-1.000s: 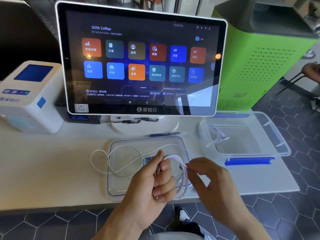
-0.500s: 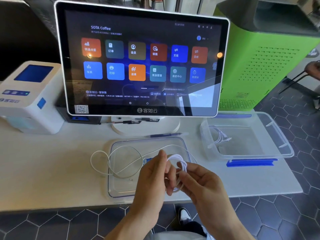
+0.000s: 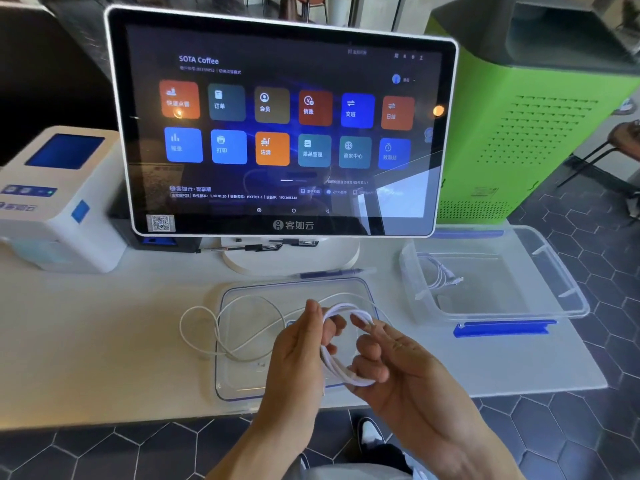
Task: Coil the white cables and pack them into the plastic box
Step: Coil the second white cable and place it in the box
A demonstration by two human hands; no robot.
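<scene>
A white cable [image 3: 341, 367] is wound into a small coil held between both hands above the table's front edge. My left hand [image 3: 298, 358] grips the coil's left side. My right hand [image 3: 391, 362] pinches its right and lower side. The cable's loose tail [image 3: 207, 327] trails left in wide loops over the clear box lid [image 3: 242, 386] and the table. The clear plastic box [image 3: 519, 306] stands to the right, with another coiled white cable [image 3: 440, 277] lying in its left end.
A touchscreen terminal [image 3: 284, 133] on a white stand rises right behind the lid. A white receipt printer [image 3: 59, 202] sits at the left, a green cabinet [image 3: 536, 133] at the back right. A pen [image 3: 332, 273] lies by the stand. A blue clip [image 3: 502, 329] lies before the box.
My right hand has moved from the coil's top down around its right and lower side, adding a turn. The coil looks rounder and wider. The loose tail has barely moved.
</scene>
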